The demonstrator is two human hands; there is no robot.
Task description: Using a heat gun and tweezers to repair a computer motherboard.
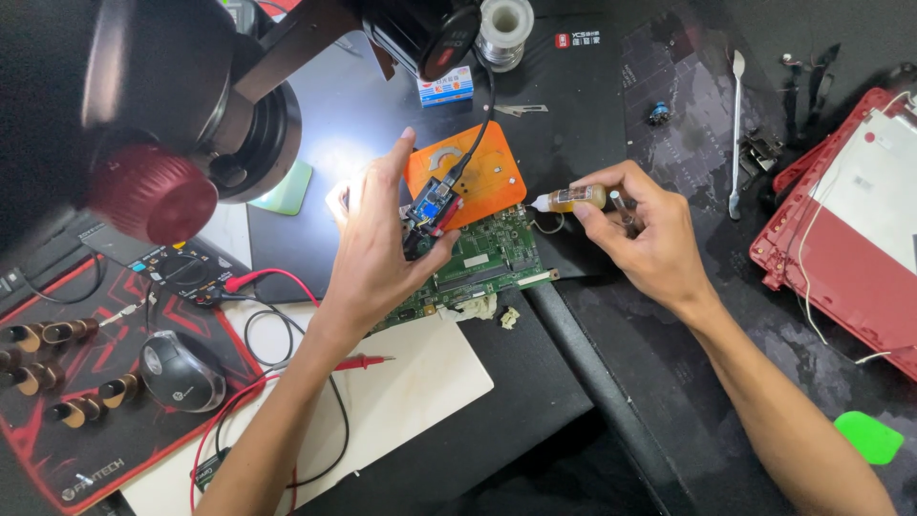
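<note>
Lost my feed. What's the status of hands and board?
Left hand grips green circuit board. Right hand holds small syringe, tip beside board. Microscope overhangs left.

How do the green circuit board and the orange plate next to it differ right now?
The green circuit board is long, dense with parts and gripped by the left hand; the orange plate is squarish, nearly bare, and untouched. The right hand aims a small syringe at the board's edge, not the plate. A black cable crosses the plate. Both lie flat on the dark mat.

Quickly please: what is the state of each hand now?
Left hand: closed on the green circuit board.
Right hand: closed on a small syringe.
</note>
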